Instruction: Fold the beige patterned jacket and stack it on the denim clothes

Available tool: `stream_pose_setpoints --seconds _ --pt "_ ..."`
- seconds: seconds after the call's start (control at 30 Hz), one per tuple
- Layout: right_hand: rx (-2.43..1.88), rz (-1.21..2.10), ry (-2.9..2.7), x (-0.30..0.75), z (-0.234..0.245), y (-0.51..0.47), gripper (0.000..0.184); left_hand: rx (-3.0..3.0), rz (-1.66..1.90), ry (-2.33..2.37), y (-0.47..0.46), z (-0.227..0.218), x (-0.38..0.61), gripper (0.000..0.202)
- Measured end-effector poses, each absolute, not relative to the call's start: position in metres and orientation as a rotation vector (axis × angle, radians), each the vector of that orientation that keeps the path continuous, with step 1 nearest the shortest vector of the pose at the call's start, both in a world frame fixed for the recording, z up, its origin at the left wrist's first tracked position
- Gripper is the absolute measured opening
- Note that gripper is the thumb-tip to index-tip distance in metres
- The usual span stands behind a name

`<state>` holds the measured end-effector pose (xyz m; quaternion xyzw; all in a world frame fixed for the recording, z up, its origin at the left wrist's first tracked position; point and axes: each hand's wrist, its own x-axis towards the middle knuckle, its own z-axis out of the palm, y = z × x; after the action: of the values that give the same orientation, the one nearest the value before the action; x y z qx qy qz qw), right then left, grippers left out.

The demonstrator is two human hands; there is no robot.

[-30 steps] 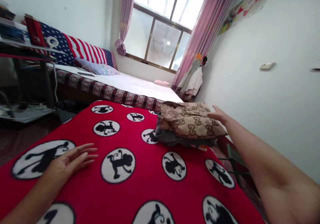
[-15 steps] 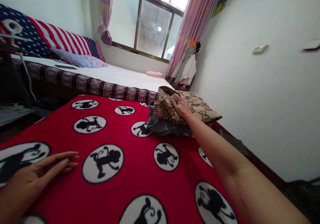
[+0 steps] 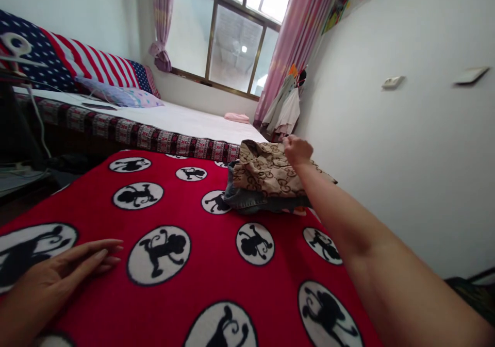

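Tan shirt (image 3: 266, 174) sits on top of a folded stack, jeans (image 3: 247, 200) under it, on the red blanket (image 3: 216, 264). Right hand (image 3: 297, 151) has moved from the shirt's middle to its far edge, fingers now curled closed, seemingly pinching the cloth there. Shirt lies flatter than half a second ago. Left hand (image 3: 58, 275) stays flat on the blanket, fingers spread, well apart from the stack.

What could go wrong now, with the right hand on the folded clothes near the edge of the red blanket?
1. The folded clothes pile lies close to the far edge of the red blanket; a push from the right hand might slide it off.
2. The hand closes on the beige patterned top piece only, so pulling may unfold it or drag the jeans underneath askew.
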<state>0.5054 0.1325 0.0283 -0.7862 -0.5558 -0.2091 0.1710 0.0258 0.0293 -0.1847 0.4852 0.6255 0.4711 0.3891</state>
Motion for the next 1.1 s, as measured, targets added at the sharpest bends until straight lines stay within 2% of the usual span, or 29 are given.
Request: stream_pose_setpoints --seconds 0.1,0.23,0.33,0.5,0.63,0.73,0.83,0.97,1.1 --pt "-2.312 -0.611 -1.387 0.525 0.000 0.126 0.066 1.245 1.121 1.553 0.033 -0.185 0.021 0.044" --pt "-2.526 -0.372 -1.315 0.543 -0.039 0.129 0.069 1.225 1.087 1.572 0.027 -0.166 0.031 0.048" --pt "-2.603 -0.277 -1.395 0.548 -0.031 0.136 0.071 1.219 1.089 1.592 0.021 -0.154 0.038 0.048" --pt "-2.366 -0.487 -1.624 0.541 -0.024 0.137 0.065 1.234 1.080 1.616 0.018 -0.150 0.037 0.050" --pt "-2.446 -0.291 -1.801 0.532 -0.033 0.138 0.061 1.266 1.085 1.606 0.018 -0.151 0.037 0.052" --pt "-2.428 -0.341 -1.811 0.520 -0.031 0.138 0.063 1.261 1.123 1.550 0.019 -0.153 0.038 0.049" --pt "-2.272 -0.473 -1.899 0.503 -0.037 0.134 0.056 1.283 1.165 1.486 0.022 -0.158 0.037 0.044" --pt "-2.191 -0.351 -2.048 0.478 -0.047 0.130 0.047 1.294 1.215 1.431 0.023 -0.162 0.033 0.038" --pt "-2.055 -0.375 -2.012 0.451 -0.049 0.102 0.049 1.286 1.231 1.445 0.021 -0.162 0.030 0.036"
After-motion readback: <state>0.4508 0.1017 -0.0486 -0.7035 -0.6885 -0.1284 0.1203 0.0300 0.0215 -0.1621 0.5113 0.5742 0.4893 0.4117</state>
